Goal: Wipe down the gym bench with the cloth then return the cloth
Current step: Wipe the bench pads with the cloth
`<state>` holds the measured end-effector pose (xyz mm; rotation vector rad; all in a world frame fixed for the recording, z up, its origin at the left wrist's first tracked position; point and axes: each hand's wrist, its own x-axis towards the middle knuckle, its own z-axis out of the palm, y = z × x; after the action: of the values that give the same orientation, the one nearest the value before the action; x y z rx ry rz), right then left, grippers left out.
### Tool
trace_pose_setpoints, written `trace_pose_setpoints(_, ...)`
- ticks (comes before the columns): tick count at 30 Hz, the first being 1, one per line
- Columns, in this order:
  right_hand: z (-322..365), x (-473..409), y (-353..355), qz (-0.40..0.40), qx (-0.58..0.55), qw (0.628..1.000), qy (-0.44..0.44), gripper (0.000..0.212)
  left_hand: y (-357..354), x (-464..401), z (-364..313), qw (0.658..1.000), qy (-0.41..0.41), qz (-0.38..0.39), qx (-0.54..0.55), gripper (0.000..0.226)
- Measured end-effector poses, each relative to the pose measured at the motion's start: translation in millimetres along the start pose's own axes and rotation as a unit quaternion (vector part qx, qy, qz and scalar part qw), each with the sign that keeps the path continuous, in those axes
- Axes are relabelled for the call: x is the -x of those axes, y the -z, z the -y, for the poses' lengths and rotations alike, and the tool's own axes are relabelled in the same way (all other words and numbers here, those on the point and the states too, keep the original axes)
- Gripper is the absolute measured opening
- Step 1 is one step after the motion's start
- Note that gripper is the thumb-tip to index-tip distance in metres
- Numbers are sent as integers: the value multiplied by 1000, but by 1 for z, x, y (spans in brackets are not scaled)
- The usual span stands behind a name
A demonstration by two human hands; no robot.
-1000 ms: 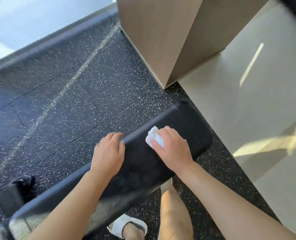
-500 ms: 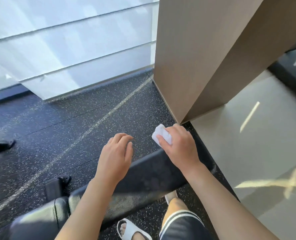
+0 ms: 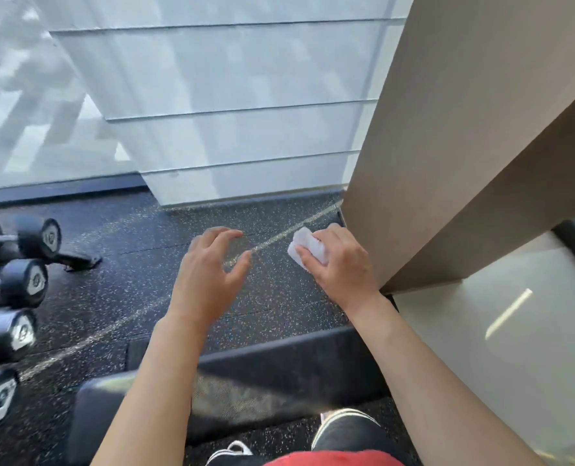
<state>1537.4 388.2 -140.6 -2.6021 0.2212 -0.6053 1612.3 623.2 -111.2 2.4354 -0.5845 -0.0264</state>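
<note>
Gripping the cloth (image 3: 308, 248), right hand (image 3: 341, 267) beside pillar (image 3: 447, 163); left hand (image 3: 208, 274) loosely spread above bench (image 3: 296, 364).

A dark rubber floor (image 3: 118, 297) flecked with pale specks fills the lower half of the head view, with a thin streak of light crossing it on a slant from lower left to upper right. On it stands the black padded counter (image 3: 296, 361), which runs across the bottom of the view; nothing lies on its visible padding. At the left edge a row of black dumbbells (image 3: 27, 280) sits on a rack whose foot (image 3: 77, 260) rests on the floor. At the right, the base of a tan column (image 3: 447, 196) meets the floor, and beside it the rubber gives way to a pale smooth floor (image 3: 497, 348) with a bright streak of light on it.
</note>
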Motion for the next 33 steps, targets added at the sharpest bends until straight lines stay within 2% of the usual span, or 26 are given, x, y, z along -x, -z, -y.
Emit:
trace_pose_setpoints(6,9,-55,21,3,-40,998,43,31,29,-22,-19,999,20,-33,-30,54)
trace_pose_setpoints(15,-16,-123,19,12,-78,993,86,31,31,-49,-44,991,87,-84,-61,56)
trace_pose_setpoints(21,-18,-142,4,51,-127,985,106,31,34,-41,-48,982,134,-104,-79,54)
trace_pose_setpoints(24,-6,-143,0,71,-146,980,117,33,39,-29,-47,979,152,-107,-82,60)
trace_pose_setpoints(29,27,-134,1,77,-154,975,139,30,58,-3,-38,973,162,-141,-88,53)
trace_pose_setpoints(33,71,-115,5,78,-155,970,168,32,86,37,-28,969,163,-166,-81,66)
